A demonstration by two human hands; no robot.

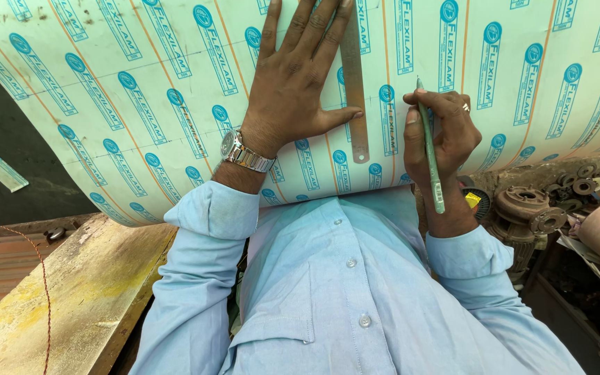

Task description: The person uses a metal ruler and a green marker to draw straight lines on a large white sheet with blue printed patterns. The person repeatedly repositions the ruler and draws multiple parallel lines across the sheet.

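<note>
Ruler pinned, pencil gripped

Left hand [298, 76] fingers spread flat on the metal ruler [353, 83]; right hand [439, 132] fingers clamped round a green pencil [430, 149], beside the ruler on the laminate sheet [140, 104].

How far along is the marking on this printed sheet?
Done: the metal ruler lies on the printed sheet, pinned flat by the left hand. In hand: the right hand grips a green pencil beside the ruler. Left: no fresh line shows along the ruler's edge.
</note>
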